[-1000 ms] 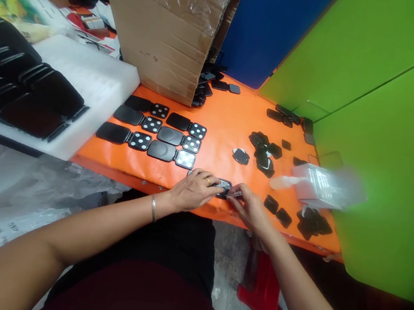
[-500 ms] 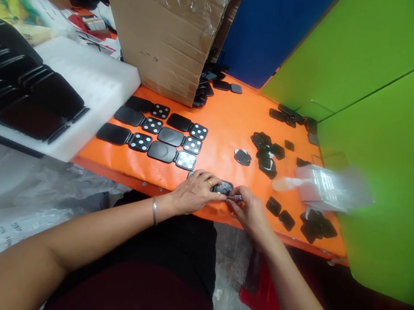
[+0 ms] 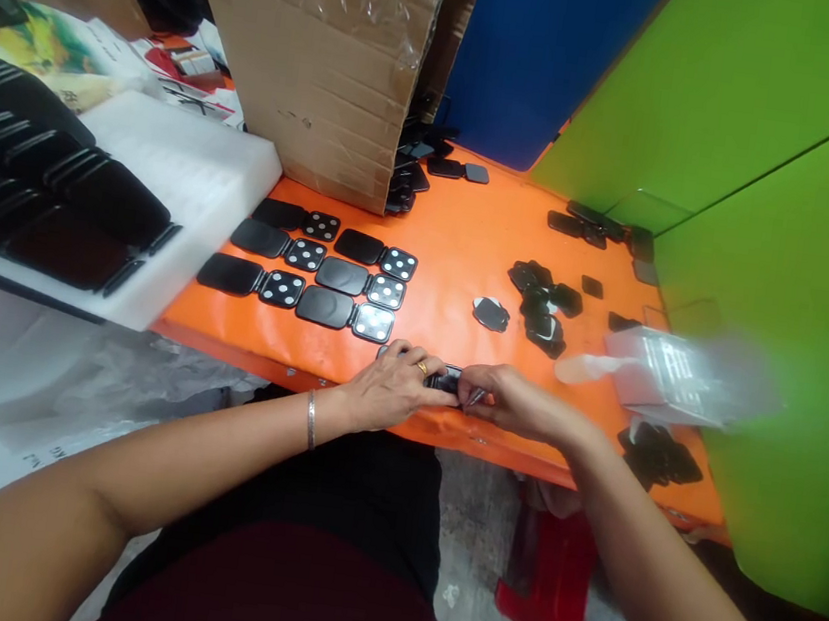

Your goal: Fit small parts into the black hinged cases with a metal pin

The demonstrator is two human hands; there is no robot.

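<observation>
My left hand (image 3: pixel 391 388), with fingers curled, holds a small black hinged case (image 3: pixel 445 381) down at the front edge of the orange table. Much of that case is hidden under my fingers. At its right end my right hand (image 3: pixel 507 401) is closed in a pinch on a thin shiny metal tool (image 3: pixel 476 397), its tip against or very near the case; its exact kind cannot be made out. Several open hinged cases lie in rows to the upper left, among them one case (image 3: pixel 374 322) whose square half carries pale round dots.
A cardboard box (image 3: pixel 315 67) stands at the back, beside white foam (image 3: pixel 177 155) bearing stacked black parts (image 3: pixel 60 176). Loose black pieces (image 3: pixel 541 311), a dark disc (image 3: pixel 491 313) and a clear plastic box (image 3: pixel 653 370) lie rightward. Green panels (image 3: pixel 768 193) border the right side.
My right hand has turned and moved over the right end of the case, covering more of it. My left hand stays on the case. The view has shifted slightly.
</observation>
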